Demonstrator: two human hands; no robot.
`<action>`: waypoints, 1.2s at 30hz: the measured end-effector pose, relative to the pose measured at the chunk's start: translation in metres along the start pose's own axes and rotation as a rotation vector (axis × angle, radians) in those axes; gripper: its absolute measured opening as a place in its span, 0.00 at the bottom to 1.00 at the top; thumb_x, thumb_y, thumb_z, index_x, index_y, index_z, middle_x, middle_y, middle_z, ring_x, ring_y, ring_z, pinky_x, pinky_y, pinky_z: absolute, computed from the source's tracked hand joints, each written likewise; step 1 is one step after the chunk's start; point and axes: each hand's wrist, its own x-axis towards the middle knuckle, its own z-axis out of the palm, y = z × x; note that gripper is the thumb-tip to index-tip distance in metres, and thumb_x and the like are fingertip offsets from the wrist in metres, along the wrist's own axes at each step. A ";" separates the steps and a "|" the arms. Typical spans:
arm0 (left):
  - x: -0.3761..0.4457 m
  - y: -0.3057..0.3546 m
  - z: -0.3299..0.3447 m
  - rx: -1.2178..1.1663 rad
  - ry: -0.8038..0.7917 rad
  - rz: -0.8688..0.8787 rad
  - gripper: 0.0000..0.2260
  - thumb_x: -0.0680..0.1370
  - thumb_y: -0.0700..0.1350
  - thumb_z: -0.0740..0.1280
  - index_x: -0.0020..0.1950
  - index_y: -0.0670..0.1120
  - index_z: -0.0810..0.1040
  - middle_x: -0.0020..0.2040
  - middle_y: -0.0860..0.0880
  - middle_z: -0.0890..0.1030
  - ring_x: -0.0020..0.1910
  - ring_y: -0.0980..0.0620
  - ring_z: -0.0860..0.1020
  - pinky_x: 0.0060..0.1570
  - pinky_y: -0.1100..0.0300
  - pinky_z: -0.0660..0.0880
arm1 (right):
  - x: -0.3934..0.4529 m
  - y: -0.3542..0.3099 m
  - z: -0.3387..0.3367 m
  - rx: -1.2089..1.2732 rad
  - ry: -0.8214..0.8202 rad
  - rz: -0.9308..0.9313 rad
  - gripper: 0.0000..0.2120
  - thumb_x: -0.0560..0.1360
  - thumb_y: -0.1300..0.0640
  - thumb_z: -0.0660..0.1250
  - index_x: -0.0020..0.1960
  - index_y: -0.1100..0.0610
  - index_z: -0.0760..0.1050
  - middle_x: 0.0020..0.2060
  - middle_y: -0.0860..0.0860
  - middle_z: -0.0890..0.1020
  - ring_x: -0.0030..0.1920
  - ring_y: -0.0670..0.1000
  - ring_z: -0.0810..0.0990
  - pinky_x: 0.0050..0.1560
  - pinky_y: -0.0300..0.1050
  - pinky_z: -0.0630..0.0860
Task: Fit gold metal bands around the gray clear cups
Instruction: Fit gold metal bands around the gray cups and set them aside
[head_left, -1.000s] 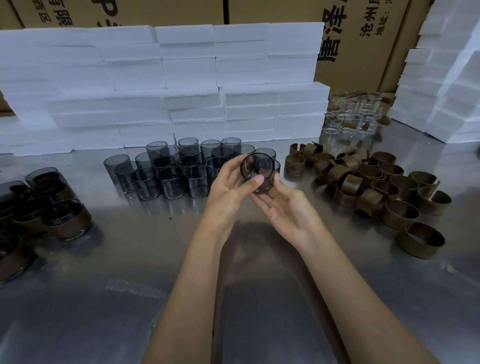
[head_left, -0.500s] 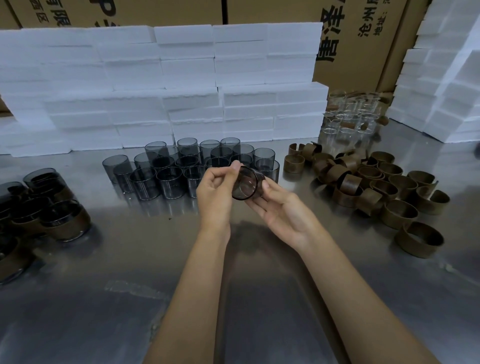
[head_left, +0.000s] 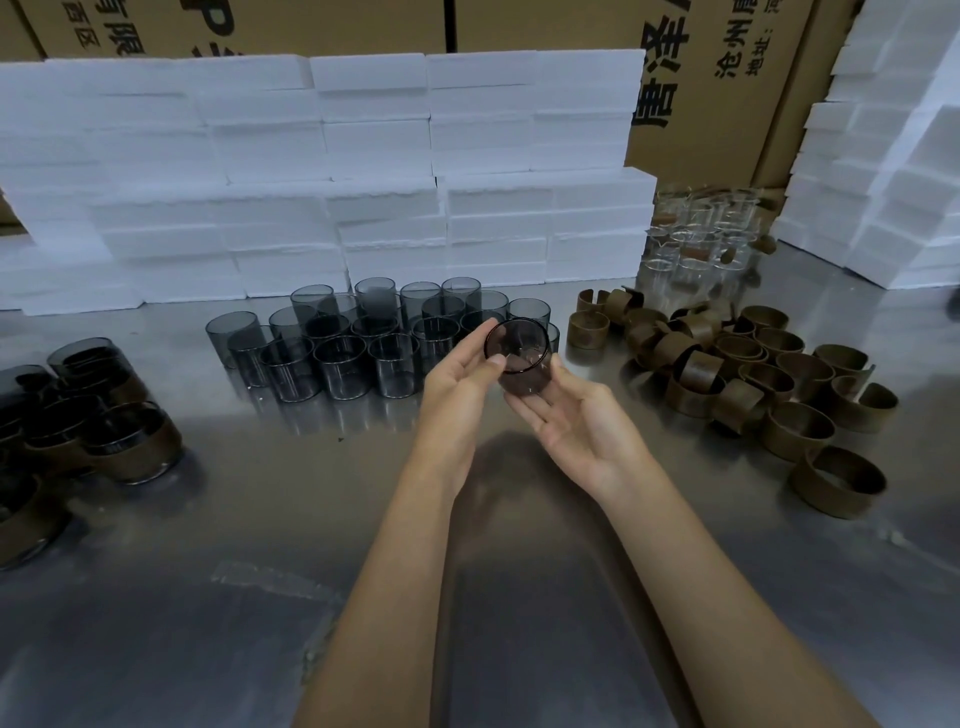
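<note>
Mid-batch, I'd say. Centre of frame, both hands were up w/ one gray cup (head_left: 517, 353) between them, above the steel table (head_left: 311, 519). Left hand (head_left: 457, 379) pinched the rim, thumb inside the mouth & fingers behind; right hand (head_left: 576, 421) lay palm-up, fingers spread, only the tips touching the cup's lower wall, more a prop than a clasp. The lower half of that cup looked brownish; couldn't tell if a band was already on it.

Done so far: a cluster of banded cups (head_left: 130, 447) at far left. Left to do: approx. two dozen bare gray cups (head_left: 343, 364) standing upper-centre, and a heap of loose gold bands (head_left: 779, 389) at right, so plenty remained.

Materials: cups were smoky see-through cylinders, thin-walled, glossy. Bands were dull brass-toned strips curled into open C-rings, matte. Table was brushed, reflective metal. Behind: white foam blocks (head_left: 363, 156), rough-edged, & cardboard cartons (head_left: 727, 78).
</note>
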 end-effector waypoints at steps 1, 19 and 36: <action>0.000 -0.001 0.000 0.022 -0.024 -0.002 0.21 0.80 0.33 0.67 0.69 0.50 0.76 0.61 0.56 0.82 0.67 0.56 0.78 0.72 0.58 0.70 | 0.000 0.000 0.000 0.004 0.008 -0.003 0.19 0.85 0.58 0.58 0.73 0.66 0.70 0.67 0.63 0.78 0.69 0.59 0.77 0.74 0.55 0.70; -0.006 0.006 0.001 -0.338 -0.012 -0.214 0.17 0.84 0.53 0.62 0.71 0.51 0.76 0.64 0.38 0.82 0.59 0.36 0.82 0.54 0.49 0.83 | -0.004 0.016 0.011 -0.848 0.095 -0.603 0.14 0.76 0.51 0.75 0.59 0.55 0.81 0.52 0.52 0.84 0.52 0.51 0.82 0.52 0.41 0.78; -0.007 -0.005 0.006 -0.254 -0.055 -0.243 0.24 0.73 0.49 0.76 0.69 0.55 0.75 0.51 0.48 0.87 0.48 0.38 0.86 0.39 0.57 0.81 | -0.004 -0.027 -0.023 -1.301 0.773 -0.678 0.11 0.81 0.55 0.63 0.57 0.54 0.83 0.55 0.53 0.82 0.61 0.56 0.75 0.59 0.50 0.69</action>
